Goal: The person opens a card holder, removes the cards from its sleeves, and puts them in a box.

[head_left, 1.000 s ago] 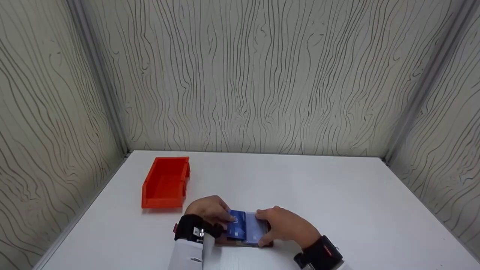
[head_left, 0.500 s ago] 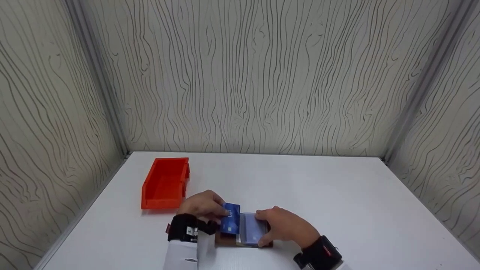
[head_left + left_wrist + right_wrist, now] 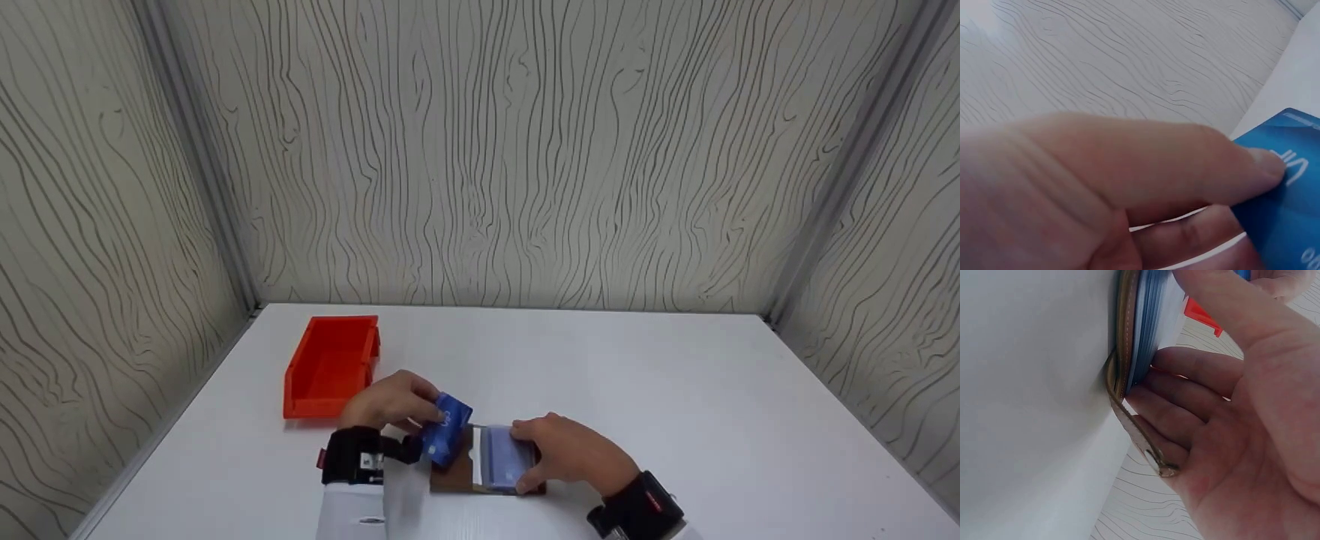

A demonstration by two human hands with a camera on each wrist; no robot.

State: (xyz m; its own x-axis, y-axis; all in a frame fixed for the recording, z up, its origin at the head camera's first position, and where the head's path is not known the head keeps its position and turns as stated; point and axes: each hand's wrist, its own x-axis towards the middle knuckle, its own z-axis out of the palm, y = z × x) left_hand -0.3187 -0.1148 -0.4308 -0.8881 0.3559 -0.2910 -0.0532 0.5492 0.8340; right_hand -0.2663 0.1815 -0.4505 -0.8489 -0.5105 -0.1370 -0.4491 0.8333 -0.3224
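My left hand pinches a blue bank card by its edge, with the thumb lying across its printing in the left wrist view. The card is tilted above the left half of an opened brown card wallet on the table. Clear plastic sleeves are turned over to the wallet's right half. There my right hand grips the wallet and sleeves, thumb at the near edge and fingers at the far one. A strap with a metal snap sticks out from the wallet against those fingers in the right wrist view.
An orange-red plastic bin stands on the white table, behind and left of my left hand. Wood-grain patterned panels enclose the back and sides.
My left hand has drawn the blue card out of the wallet's sleeves, leftward and away, and turned it at a slant. The right hand keeps its hold in place.
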